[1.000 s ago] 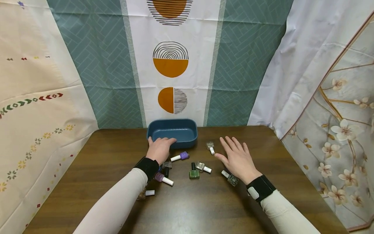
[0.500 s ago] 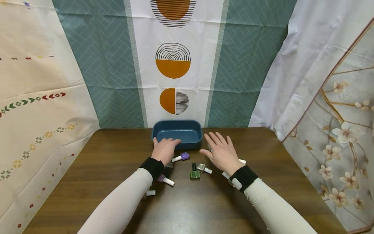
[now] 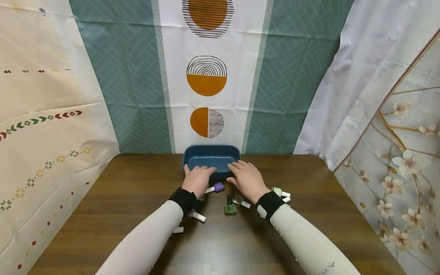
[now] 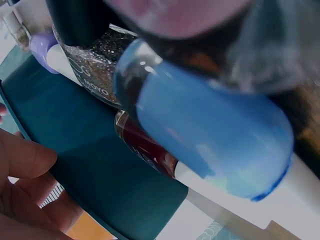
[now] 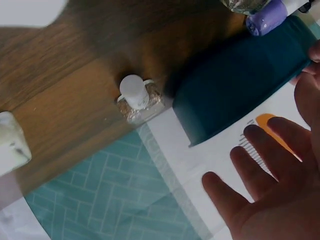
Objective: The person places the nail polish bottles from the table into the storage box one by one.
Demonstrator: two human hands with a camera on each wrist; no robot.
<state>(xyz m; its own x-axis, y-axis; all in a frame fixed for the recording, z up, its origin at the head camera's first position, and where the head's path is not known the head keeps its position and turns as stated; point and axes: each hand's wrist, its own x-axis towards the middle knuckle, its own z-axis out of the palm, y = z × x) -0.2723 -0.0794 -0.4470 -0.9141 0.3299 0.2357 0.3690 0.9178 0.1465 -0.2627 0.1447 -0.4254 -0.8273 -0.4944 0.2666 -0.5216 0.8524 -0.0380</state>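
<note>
A dark blue tub [image 3: 211,148] stands at the back of the table. My left hand [image 3: 200,180] grips its front-left rim; in the left wrist view the thumb lies over the outer wall and fingers lie across the rim. My right hand [image 3: 246,181] is at the tub's front-right corner, its fingers spread and empty in the right wrist view. Nail polish bottles lie close by: a purple one [image 3: 219,187], a green one [image 3: 230,209] and a clear glitter one [image 3: 237,199]. Another glitter bottle [image 5: 135,95] lies beside the tub, behind my right hand in the head view.
Left of centre, a mauve bottle with a white cap [image 3: 199,217] and another white cap [image 3: 178,230] show beside my left arm. A light blue bottle [image 4: 210,120] and a dark red one [image 4: 147,145] lie below that wrist. Right, a cream bottle [image 3: 277,191]. Patterned cloth [image 3: 137,114] hangs behind.
My right hand has moved left to the tub's corner, uncovering the cream bottle. The tub and my left hand have shifted slightly right together.
</note>
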